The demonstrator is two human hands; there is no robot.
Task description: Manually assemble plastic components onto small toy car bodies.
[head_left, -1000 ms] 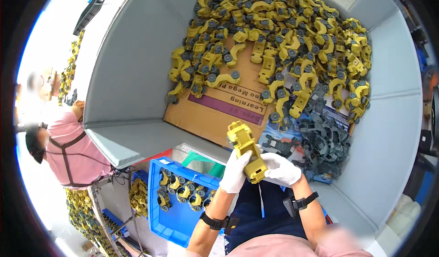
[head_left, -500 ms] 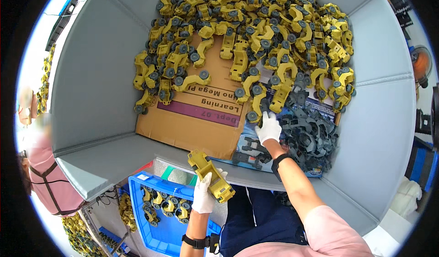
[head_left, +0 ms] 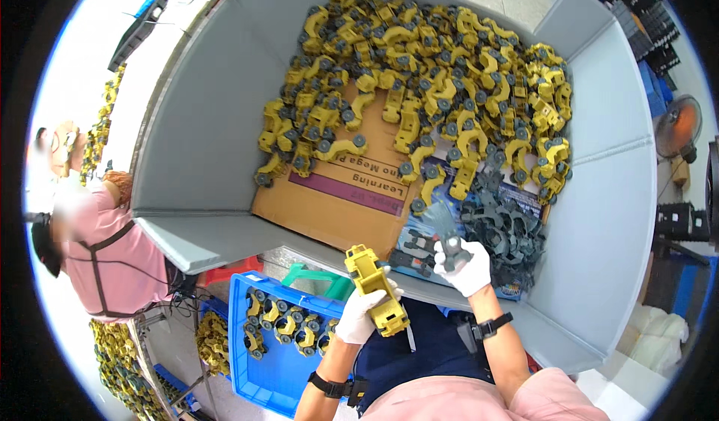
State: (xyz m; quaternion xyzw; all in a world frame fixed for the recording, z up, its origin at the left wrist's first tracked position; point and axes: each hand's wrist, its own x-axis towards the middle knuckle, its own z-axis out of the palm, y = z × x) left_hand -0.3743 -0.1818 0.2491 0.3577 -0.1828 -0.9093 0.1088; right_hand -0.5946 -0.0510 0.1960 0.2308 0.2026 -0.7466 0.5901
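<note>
My left hand (head_left: 359, 317), in a white glove, is wrapped round a yellow plastic toy truck body (head_left: 377, 290) held tilted in front of my lap. No wheels show on that body. My right hand (head_left: 469, 268), gloved too, grips a dark grey plastic toy part (head_left: 451, 245), smeared by motion, over the near edge of the grey bin (head_left: 419, 286). Just beyond and right of it lies a heap of dark grey plastic parts (head_left: 509, 234). A large pile of yellow toy vehicles with grey wheels (head_left: 449, 69) fills the bin's far side.
Flat cardboard (head_left: 322, 219) lines the bin's left part. Below the bin, a blue tray (head_left: 247, 380) holds several yellow toy vehicles, beside a green stool (head_left: 314, 279). To the left, a person in pink (head_left: 112, 256) sits near more yellow toys. A fan (head_left: 678, 127) stands at right.
My right hand has drawn back from the bin toward me, now with a dark grey part in it. My left hand keeps hold of the yellow truck body. The whole view has shifted.
</note>
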